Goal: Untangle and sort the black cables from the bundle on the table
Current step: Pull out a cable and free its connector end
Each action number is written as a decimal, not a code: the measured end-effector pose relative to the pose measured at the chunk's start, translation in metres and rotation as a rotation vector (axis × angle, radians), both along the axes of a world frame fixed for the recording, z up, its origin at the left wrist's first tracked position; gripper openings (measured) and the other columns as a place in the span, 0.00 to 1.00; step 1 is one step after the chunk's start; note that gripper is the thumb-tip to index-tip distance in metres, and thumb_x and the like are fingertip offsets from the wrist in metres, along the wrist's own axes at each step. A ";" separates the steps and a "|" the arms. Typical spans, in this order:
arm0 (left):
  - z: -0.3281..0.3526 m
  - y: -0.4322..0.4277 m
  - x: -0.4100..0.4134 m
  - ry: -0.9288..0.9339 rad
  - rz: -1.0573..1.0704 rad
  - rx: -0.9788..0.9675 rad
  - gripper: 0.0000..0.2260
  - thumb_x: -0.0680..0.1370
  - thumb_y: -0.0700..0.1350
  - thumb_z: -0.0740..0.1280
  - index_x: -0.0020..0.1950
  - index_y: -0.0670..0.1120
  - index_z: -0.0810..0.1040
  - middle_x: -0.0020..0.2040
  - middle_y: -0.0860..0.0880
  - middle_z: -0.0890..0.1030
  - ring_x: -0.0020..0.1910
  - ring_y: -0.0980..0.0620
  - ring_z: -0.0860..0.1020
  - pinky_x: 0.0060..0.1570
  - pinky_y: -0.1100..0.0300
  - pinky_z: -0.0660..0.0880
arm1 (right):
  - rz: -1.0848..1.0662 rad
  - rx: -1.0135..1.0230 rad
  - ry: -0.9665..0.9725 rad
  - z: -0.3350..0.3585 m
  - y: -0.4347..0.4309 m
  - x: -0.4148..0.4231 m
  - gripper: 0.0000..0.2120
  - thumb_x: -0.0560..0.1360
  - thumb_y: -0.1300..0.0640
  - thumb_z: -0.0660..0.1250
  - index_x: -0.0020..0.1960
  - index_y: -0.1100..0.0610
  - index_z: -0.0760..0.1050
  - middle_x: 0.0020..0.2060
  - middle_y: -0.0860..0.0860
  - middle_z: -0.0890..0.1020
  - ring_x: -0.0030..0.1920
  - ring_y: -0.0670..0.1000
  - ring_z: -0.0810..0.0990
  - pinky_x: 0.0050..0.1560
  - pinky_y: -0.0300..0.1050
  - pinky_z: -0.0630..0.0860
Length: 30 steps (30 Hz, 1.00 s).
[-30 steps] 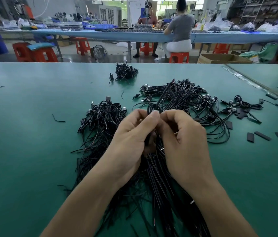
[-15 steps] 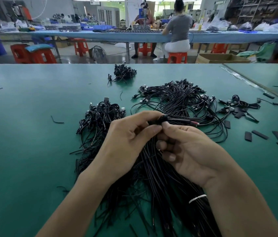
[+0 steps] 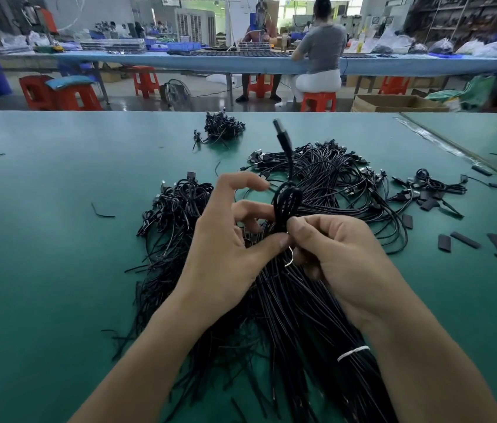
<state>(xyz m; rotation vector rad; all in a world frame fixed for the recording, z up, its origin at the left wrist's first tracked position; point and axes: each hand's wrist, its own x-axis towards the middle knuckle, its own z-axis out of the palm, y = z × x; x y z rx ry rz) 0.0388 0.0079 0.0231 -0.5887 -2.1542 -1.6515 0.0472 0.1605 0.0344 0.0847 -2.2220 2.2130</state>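
one looped cable (image 3: 285, 209) is out of the bundle (image 3: 286, 315) and held up just above it, usb plug (image 3: 280, 132) poking upward. right hand (image 3: 341, 261) pinches the loop's waist with thumb and forefinger, other fingers curled. left hand (image 3: 228, 245) nips it between thumb and middle finger, index lifted clear. looks like the tying-off step — a thin wire tie (image 3: 290, 258) dangles at the pinch. next it probably wants twisting closed, then dropping on a sorted pile (image 3: 317, 178). green table (image 3: 57, 270), black sleeve scraps (image 3: 464, 239) off right — workshop behind, red stools (image 3: 317, 100), a seated person (image 3: 322, 53).
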 end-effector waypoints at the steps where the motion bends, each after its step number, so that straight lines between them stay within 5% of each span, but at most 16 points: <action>1: 0.000 -0.002 -0.001 0.007 0.019 -0.021 0.28 0.70 0.39 0.78 0.56 0.65 0.69 0.47 0.58 0.84 0.36 0.60 0.73 0.33 0.65 0.70 | 0.019 -0.027 -0.026 -0.001 -0.001 0.000 0.14 0.79 0.57 0.67 0.34 0.54 0.81 0.26 0.48 0.77 0.28 0.43 0.72 0.26 0.34 0.67; 8: -0.001 -0.010 -0.006 0.076 0.232 -0.169 0.15 0.68 0.48 0.80 0.46 0.63 0.78 0.36 0.58 0.74 0.32 0.59 0.71 0.33 0.72 0.67 | 0.131 -0.139 -0.081 -0.001 -0.001 -0.001 0.12 0.75 0.56 0.68 0.33 0.53 0.82 0.30 0.48 0.77 0.30 0.44 0.74 0.28 0.34 0.68; 11: -0.002 -0.007 -0.003 0.051 0.235 -0.139 0.09 0.71 0.55 0.77 0.43 0.57 0.78 0.32 0.57 0.79 0.28 0.56 0.77 0.28 0.64 0.72 | 0.153 -0.135 -0.041 0.000 0.002 -0.001 0.11 0.75 0.57 0.69 0.34 0.53 0.82 0.29 0.50 0.77 0.31 0.46 0.75 0.29 0.35 0.68; 13: -0.002 -0.006 -0.003 0.028 0.193 -0.117 0.07 0.73 0.48 0.76 0.43 0.53 0.78 0.33 0.56 0.82 0.28 0.54 0.79 0.26 0.57 0.73 | 0.170 -0.128 -0.022 0.001 0.003 0.000 0.07 0.73 0.57 0.69 0.36 0.55 0.80 0.29 0.50 0.77 0.30 0.46 0.75 0.29 0.35 0.68; 15: -0.002 -0.006 -0.003 -0.026 0.129 -0.111 0.12 0.73 0.36 0.76 0.44 0.53 0.80 0.35 0.58 0.84 0.31 0.60 0.81 0.29 0.66 0.73 | 0.161 -0.081 -0.001 0.000 0.003 -0.001 0.08 0.75 0.59 0.69 0.37 0.55 0.79 0.28 0.49 0.77 0.29 0.45 0.74 0.28 0.35 0.68; 17: -0.002 -0.006 -0.004 -0.106 0.064 -0.093 0.18 0.72 0.30 0.74 0.46 0.54 0.79 0.39 0.57 0.86 0.36 0.60 0.83 0.35 0.64 0.77 | 0.124 0.011 0.022 -0.001 0.003 -0.001 0.09 0.78 0.60 0.67 0.39 0.56 0.79 0.27 0.48 0.77 0.28 0.43 0.73 0.28 0.34 0.68; 20: -0.003 -0.002 -0.006 -0.197 -0.025 0.006 0.19 0.74 0.27 0.70 0.50 0.52 0.79 0.41 0.53 0.87 0.40 0.56 0.84 0.42 0.55 0.80 | 0.046 0.132 0.082 -0.002 0.003 -0.002 0.10 0.79 0.60 0.67 0.39 0.56 0.80 0.26 0.46 0.78 0.27 0.42 0.74 0.30 0.35 0.70; 24: -0.004 0.002 -0.006 -0.282 -0.141 0.181 0.20 0.77 0.25 0.64 0.52 0.51 0.81 0.44 0.50 0.87 0.43 0.56 0.83 0.44 0.62 0.79 | -0.035 0.318 0.168 0.001 0.009 -0.001 0.09 0.78 0.54 0.69 0.39 0.52 0.81 0.26 0.46 0.80 0.25 0.39 0.73 0.29 0.33 0.68; 30: 0.001 -0.007 -0.007 -0.513 -0.359 0.524 0.13 0.76 0.37 0.65 0.52 0.50 0.85 0.44 0.44 0.85 0.41 0.52 0.82 0.44 0.54 0.81 | -0.083 0.378 0.278 0.009 0.011 0.005 0.07 0.74 0.55 0.74 0.37 0.51 0.82 0.29 0.45 0.82 0.25 0.39 0.73 0.30 0.30 0.69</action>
